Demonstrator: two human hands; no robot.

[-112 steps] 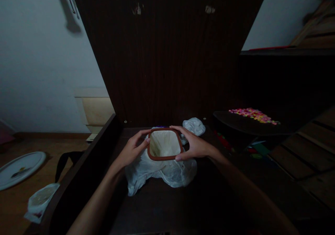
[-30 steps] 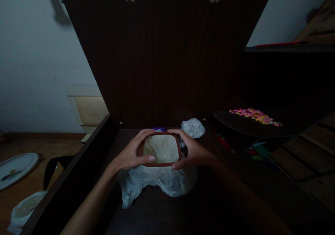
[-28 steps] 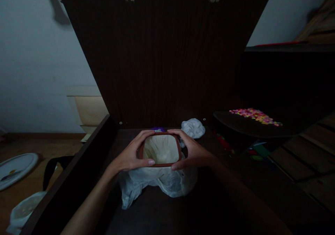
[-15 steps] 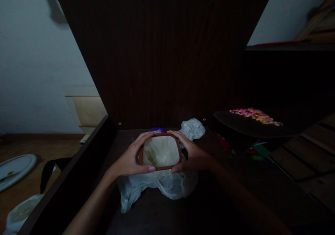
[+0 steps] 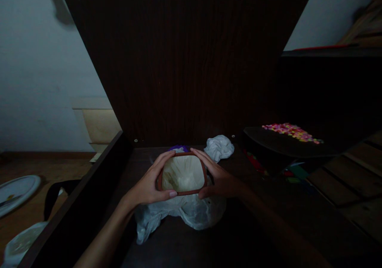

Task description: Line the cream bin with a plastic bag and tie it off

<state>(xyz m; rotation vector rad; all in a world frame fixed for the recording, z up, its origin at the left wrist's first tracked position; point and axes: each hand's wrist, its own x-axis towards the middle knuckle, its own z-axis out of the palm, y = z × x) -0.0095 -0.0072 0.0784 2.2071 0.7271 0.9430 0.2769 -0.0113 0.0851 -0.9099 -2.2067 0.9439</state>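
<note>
Both hands hold a rounded-square container (image 5: 186,174) with a brown rim and a pale, streaked inside; its opening faces me. My left hand (image 5: 149,182) is wrapped round the left side, thumb along the near rim and fingers at the far rim. My right hand (image 5: 221,180) grips the right side in the same way. Beneath and in front of the container lies a crumpled whitish plastic bag (image 5: 197,216). Behind the hands sit a balled white plastic bag (image 5: 219,147) and a purple item (image 5: 179,148), partly hidden.
A tall dark wooden panel (image 5: 185,69) stands behind, and a low dark side board (image 5: 77,196) runs along the left. At right, small colourful pieces (image 5: 291,132) lie on a dark curved surface. On the floor at left are a white oval plate (image 5: 18,194) and a plastic bag (image 5: 22,244).
My right thumb has shifted slightly along the near rim. The container and both hands otherwise stay almost where they were.
</note>
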